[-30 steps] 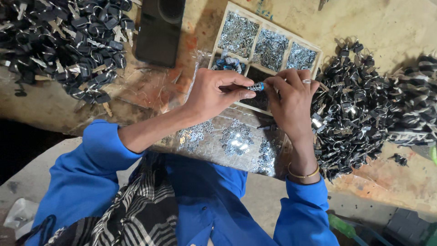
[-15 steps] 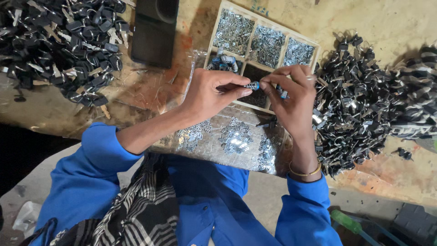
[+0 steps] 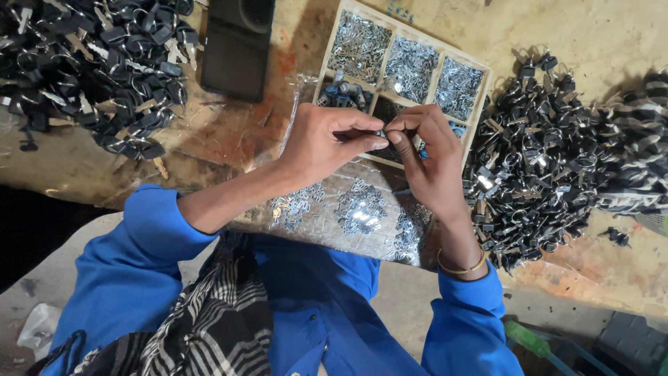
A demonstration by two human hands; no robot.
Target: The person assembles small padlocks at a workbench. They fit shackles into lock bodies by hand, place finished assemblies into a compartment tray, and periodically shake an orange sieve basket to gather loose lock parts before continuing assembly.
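Left hand (image 3: 323, 143) and right hand (image 3: 428, 157) pinching one small metal part (image 3: 381, 134) together above the compartmented wooden tray (image 3: 480, 90) at the workbench's far edge. Best kept fingertip-tight, low over tray.

Sleeves (image 3: 149, 240) bright blue. Cloth (image 3: 202, 327) on lap black-and-white striped check. Bangle (image 3: 460, 267) on wrist gold. Tray (image 3: 488, 82) pale wood; its small parts (image 3: 409, 66) shiny silver, a few blue bits (image 3: 342, 94) in lower compartment. Plastic sheet (image 3: 348, 205) clear, silver pieces on it. Key heaps (image 3: 90, 63) black with silver rings and blades. Box (image 3: 236, 45) black. Bench (image 3: 598, 35) tan, rust-orange stains. Tool handle (image 3: 529, 341) green, possibly a screwdriver.
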